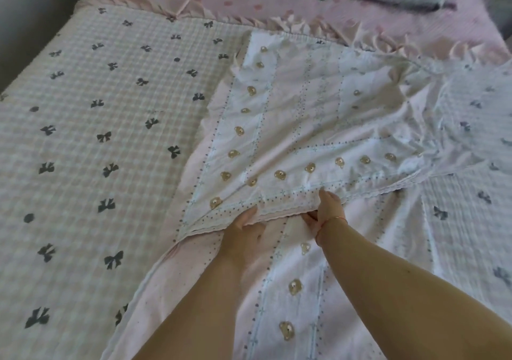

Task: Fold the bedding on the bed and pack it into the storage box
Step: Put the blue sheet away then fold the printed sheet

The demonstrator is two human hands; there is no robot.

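Both hands, left hand (243,228) and right hand (327,207), pinch the bear-print sheet (304,116) by its folded hem, running 8 to 3 o'clock; checked quilt (97,138) lies flat toward 9.

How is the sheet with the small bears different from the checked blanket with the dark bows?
The bear sheet is white and pink with stripes; the checked blanket is pale plaid with dark bows. The bear sheet is wrinkled and partly folded over itself; the checked blanket lies mostly flat. The left hand and right hand grip the bear sheet's edge; neither touches the checked blanket. The bear sheet lies on top of the checked blanket.
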